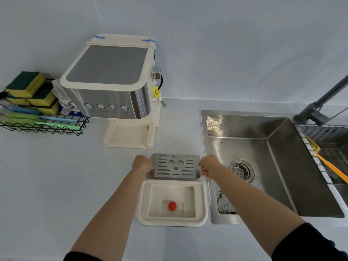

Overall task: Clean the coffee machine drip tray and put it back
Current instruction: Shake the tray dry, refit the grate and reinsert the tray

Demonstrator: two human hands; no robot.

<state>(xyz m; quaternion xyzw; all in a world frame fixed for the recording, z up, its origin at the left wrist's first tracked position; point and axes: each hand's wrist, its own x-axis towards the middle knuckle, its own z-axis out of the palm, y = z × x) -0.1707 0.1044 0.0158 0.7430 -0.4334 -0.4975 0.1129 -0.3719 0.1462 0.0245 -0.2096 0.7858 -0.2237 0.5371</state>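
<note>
A cream drip tray (172, 221) lies on the counter near the front, with a red float (172, 205) in its basin. Just beyond it I hold the slotted metal grate (176, 166), lifted clear of the tray. My left hand (142, 163) grips its left edge and my right hand (210, 164) grips its right edge. The cream and steel coffee machine (111, 85) stands at the back left, and its base slot (130, 136) has no tray in it.
A steel sink (267, 161) with a drain strainer and dark specks lies to the right, a grey tap (318, 108) behind it. A wire basket (43, 123) of sponges and brushes sits at the far left. A drying rack with an orange brush (329, 162) is at far right.
</note>
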